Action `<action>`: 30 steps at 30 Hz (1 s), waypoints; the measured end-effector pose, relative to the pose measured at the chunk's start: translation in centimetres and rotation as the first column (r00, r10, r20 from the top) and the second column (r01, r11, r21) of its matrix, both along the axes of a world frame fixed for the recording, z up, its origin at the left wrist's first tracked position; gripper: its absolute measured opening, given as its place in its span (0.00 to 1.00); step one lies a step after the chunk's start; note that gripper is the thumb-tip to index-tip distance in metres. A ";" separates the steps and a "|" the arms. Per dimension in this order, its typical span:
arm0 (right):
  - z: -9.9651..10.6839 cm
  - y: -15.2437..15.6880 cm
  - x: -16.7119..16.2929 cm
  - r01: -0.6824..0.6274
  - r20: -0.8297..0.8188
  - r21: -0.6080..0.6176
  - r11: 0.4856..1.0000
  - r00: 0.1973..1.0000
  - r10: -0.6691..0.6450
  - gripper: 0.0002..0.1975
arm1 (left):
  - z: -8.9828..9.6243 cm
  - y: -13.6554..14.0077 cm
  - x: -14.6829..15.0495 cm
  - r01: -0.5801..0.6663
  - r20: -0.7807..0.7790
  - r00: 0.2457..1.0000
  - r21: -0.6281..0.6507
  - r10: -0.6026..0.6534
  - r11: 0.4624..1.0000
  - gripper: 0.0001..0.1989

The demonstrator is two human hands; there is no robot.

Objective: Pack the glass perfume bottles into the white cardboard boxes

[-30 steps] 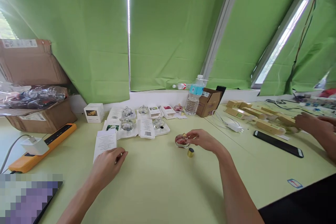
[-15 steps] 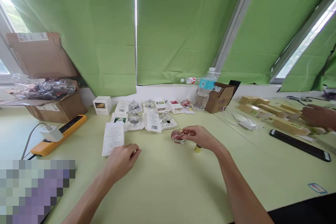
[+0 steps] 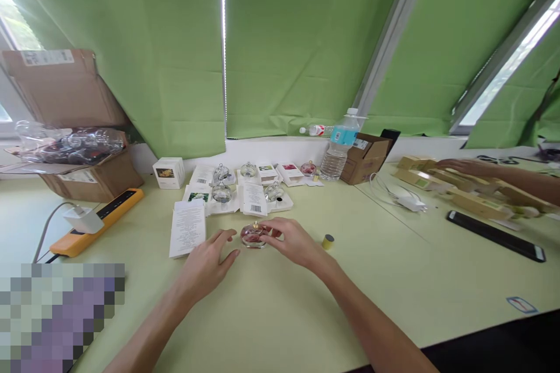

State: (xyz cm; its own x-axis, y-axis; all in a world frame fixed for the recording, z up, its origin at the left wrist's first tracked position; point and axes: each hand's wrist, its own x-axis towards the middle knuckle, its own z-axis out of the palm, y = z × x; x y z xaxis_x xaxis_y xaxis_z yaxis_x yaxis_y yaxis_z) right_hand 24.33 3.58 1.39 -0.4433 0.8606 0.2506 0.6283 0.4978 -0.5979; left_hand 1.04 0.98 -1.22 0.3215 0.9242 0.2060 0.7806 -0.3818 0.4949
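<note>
A round glass bottle (image 3: 252, 236) with reddish contents and a small gold neck stands upright in front of me. My right hand (image 3: 289, 240) grips its right side between thumb and fingers. Close to the bottle's left side is my left hand (image 3: 210, 262), its thumb and fingers apart and nothing in them. A white printed box (image 3: 188, 230) lies just behind and left of that hand. To the right of my right wrist stands a small yellow cap (image 3: 328, 241) with a dark top.
Behind are several clear glass bottles (image 3: 221, 193) on white cartons, and a water bottle (image 3: 340, 145). An orange power strip (image 3: 100, 224) lies left; a black phone-like slab (image 3: 494, 235) lies right. Another person's hand (image 3: 459, 165) reaches over yellow boxes (image 3: 479, 204).
My right hand has brought the reddish bottle leftward, nearer my left hand. My left hand has opened its fingers toward it. At right, the other person's hand has moved left over the yellow boxes.
</note>
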 end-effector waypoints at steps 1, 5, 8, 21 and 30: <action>-0.2 -0.2 -0.4 -0.016 -0.010 0.018 1.000 1.000 0.016 0.15 | -0.1 0.0 0.1 0.009 0.018 1.000 -0.001 -0.009 1.000 0.17; -0.8 -0.5 -1.4 -0.048 -0.002 0.074 0.996 0.999 0.048 0.14 | -0.5 0.0 0.4 0.000 0.047 0.999 0.001 0.000 1.000 0.19; -1.0 -0.7 -1.5 -0.064 0.020 0.082 0.995 0.998 0.063 0.16 | -0.6 0.2 0.6 -0.008 0.062 0.998 0.000 0.008 1.000 0.18; 0.7 1.1 6.5 0.524 0.247 0.148 0.839 0.802 -0.545 0.19 | -0.3 0.2 0.5 -0.051 0.000 0.999 -0.021 0.051 0.998 0.19; -0.7 1.3 13.8 0.649 0.435 -0.223 0.728 0.734 -0.521 0.21 | -0.4 0.2 0.5 -0.046 0.023 0.999 0.005 0.046 0.999 0.18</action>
